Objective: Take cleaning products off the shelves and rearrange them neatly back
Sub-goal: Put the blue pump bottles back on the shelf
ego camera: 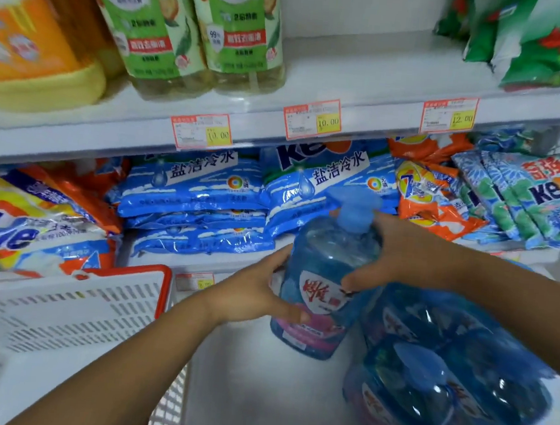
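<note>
Blue detergent bottle [320,277]: held between both hands, nearly upright and tilted slightly. I cannot tell whether its base touches the white surface below.
Left hand [258,295]: fingers curl round the bottle's lower side with the thumb across the label, probably carrying the weight.
Right hand [399,260]: clasps the shoulder under the cap, seemingly to steady and aim the bottle.
Matching blue bottles [443,379]: grouped just below the right hand and blurred; likely the row this bottle joins.
White basket [60,311]: left of the left hand, probably for holding products taken off.
Blue powder bags [198,198]: stacked flat beyond the hands.
</note>
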`<state>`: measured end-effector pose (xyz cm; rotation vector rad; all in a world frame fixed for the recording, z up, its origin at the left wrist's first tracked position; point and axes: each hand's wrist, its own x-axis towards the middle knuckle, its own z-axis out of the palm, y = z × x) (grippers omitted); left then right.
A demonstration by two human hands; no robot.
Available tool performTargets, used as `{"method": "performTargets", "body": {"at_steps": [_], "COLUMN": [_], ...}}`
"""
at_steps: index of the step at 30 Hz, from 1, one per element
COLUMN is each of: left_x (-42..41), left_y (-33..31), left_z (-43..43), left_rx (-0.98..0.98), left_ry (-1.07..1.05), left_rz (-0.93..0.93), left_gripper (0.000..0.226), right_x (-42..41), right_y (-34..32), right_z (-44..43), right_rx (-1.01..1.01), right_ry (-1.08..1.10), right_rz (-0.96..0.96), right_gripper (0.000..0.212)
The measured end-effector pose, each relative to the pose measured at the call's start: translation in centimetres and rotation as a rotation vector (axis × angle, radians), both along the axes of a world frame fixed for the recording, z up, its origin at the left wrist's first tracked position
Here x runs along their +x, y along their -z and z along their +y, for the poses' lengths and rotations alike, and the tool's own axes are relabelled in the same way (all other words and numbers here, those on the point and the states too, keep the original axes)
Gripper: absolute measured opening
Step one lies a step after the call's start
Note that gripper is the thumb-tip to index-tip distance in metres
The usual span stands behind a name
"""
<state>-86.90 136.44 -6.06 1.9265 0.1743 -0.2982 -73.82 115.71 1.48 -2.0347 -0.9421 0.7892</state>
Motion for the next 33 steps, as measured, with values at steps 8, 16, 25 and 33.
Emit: {"method": "performTargets", "body": {"at_steps": [8, 16, 25, 33], "left_x": [-1.1, 2.6, 11.2, 15.4], "left_y": [-9.0, -17.0, -24.7, -21.1], "left_z": [-1.2, -2.5, -1.5, 0.3], "left_rx": [-0.018, 0.052, 0.228, 0.250], "left_ry": [-0.232, -0.265, -0.247, -0.345], "left_rz": [-0.262, -0.596, -0.849, -0.810], "left_gripper": [0.068, 0.082, 0.090, 0.090], "right_x": [-0.3, 0.6, 8.1, 12.2], "right_y": [-5.3, -9.7, -18.2, -16.8], "right_z": [-1.0, -0.7, 0.5, 2.7], "right_rx": [0.459, 0.547, 0.700, 0.641], "right_ry": [0.137, 0.142, 0.094, 0.059], "right_rz": [0.281, -0.011, -0.231, -0.207], "right_gripper": [0.113, 0.091, 0.091, 0.079]}}
